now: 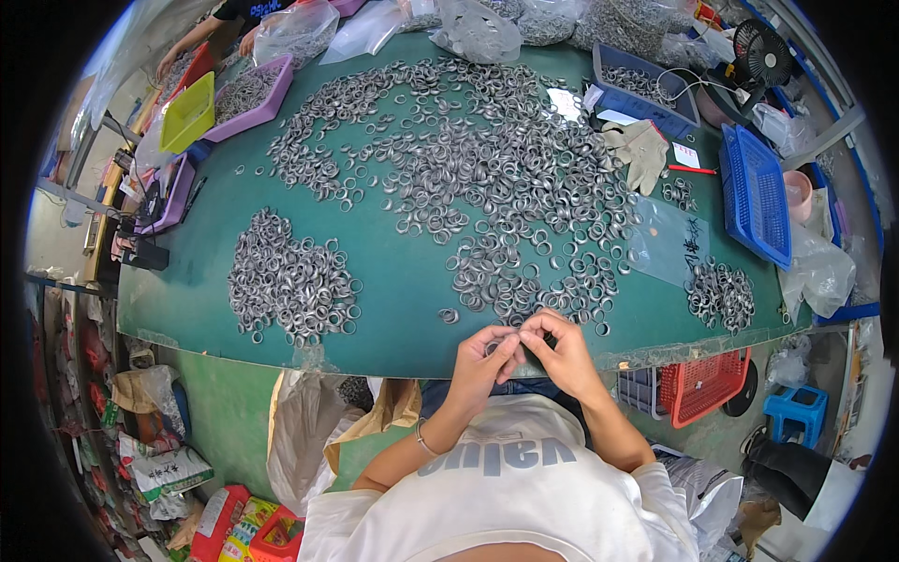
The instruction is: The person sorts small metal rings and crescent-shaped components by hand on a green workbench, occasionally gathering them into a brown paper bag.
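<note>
My left hand [483, 362] and my right hand [562, 354] meet at the table's near edge, fingertips almost touching. Fingers of the left are curled around a small grey metal ring [492, 347]. The right hand is closed in a pinch beside it; what sits between its fingertips is hidden. Just beyond my hands spreads a large heap of grey metal rings [478, 173]. A separate pile of rings [288, 281] lies to the left, a smaller pile [721, 298] to the right. A few stacked rings [449, 316] rest near my left hand.
The green table [393, 328] carries a work glove [641, 155], a red pen [692, 170] and a clear plastic bag [670, 239]. Blue baskets [755, 195] and a fan [761, 51] stand right, pink and yellow bins [188, 112] left. Another person's arm [195, 42] shows far left.
</note>
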Demonstrator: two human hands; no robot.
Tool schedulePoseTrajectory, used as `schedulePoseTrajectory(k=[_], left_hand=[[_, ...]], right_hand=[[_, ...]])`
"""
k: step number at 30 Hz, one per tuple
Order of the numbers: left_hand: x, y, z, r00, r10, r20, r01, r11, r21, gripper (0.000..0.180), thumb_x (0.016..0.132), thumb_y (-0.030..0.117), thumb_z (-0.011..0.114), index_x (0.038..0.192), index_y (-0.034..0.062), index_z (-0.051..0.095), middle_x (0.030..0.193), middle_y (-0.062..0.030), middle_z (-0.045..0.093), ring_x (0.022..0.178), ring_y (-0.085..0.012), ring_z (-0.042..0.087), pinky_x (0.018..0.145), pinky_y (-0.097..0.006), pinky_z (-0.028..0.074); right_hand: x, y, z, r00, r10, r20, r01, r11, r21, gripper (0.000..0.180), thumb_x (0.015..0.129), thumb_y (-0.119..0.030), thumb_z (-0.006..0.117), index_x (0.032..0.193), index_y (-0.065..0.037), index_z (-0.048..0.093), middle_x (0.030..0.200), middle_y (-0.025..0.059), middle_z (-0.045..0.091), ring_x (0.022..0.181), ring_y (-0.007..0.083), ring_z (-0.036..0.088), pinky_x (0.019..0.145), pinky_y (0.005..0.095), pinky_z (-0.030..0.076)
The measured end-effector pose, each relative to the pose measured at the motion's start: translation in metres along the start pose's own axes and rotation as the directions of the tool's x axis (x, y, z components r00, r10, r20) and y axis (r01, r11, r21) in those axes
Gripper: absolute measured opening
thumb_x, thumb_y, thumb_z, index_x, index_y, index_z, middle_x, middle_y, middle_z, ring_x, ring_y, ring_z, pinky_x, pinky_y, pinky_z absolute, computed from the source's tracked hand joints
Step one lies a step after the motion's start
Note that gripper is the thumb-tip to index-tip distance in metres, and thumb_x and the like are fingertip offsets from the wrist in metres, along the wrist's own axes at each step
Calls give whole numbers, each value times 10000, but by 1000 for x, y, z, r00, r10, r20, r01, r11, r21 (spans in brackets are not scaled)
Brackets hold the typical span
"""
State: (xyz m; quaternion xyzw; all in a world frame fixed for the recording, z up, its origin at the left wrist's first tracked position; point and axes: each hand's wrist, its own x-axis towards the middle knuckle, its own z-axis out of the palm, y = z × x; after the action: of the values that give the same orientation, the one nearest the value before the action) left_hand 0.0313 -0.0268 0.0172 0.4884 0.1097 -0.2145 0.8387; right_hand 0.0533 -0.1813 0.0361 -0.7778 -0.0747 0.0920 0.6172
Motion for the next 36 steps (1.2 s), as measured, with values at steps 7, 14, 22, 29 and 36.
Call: schedulePoseTrajectory(k=[7, 14, 22, 29, 36], left_hand=[[-4, 2, -9, 985, -150, 89, 169, 949, -268, 219, 942, 177, 532, 1018, -17, 597, 667, -67, 569, 505, -70, 434, 439, -199, 319], [-5, 6, -4, 981, -188, 45, 193, 950, -246, 276, 946, 162, 510, 1133, -32, 571, 874, -70, 620, 744, -113, 563, 591, -210, 447], [4, -5, -3, 994, -98, 49, 107, 968, -226, 278, 954, 173, 510, 1162, -1, 571, 876, -54, 619, 737, -96, 560, 576, -200, 430], [-5, 11, -8, 983, -174, 56, 182, 960, -212, 246, 911, 71, 468, 1102, -32, 585, 814, -52, 573, 678, -104, 513, 546, -205, 392], [-7, 1, -11, 995, -100, -18, 90, 952, -294, 271, 902, 97, 487, 1125, -33, 568, 813, -43, 529, 649, -98, 472, 506, -199, 356]], right_hand=[[35, 11, -10, 900, -384, -205, 152, 720, -677, 100, 746, -42, 667, 840, -22, 638, 816, 81, 585, 811, 273, 525, 742, 371, 380], [28, 20, -10, 943, -167, -289, 52, 928, -369, 32, 802, -44, 633, 801, -28, 605, 859, 63, 581, 839, 234, 525, 776, 348, 367], [-2, 6, 4, 998, -60, -33, 57, 995, -80, 64, 810, -86, 647, 848, -42, 621, 1109, 90, 553, 1083, 240, 469, 951, 359, 348], [33, 3, -14, 916, -286, -281, 115, 860, -498, 141, 746, -61, 680, 875, -25, 634, 970, 99, 573, 919, 277, 519, 857, 363, 361], [37, 23, -11, 917, -317, -241, 110, 783, -613, 85, 799, -60, 658, 881, -35, 650, 804, 23, 598, 804, 200, 531, 787, 328, 365]])
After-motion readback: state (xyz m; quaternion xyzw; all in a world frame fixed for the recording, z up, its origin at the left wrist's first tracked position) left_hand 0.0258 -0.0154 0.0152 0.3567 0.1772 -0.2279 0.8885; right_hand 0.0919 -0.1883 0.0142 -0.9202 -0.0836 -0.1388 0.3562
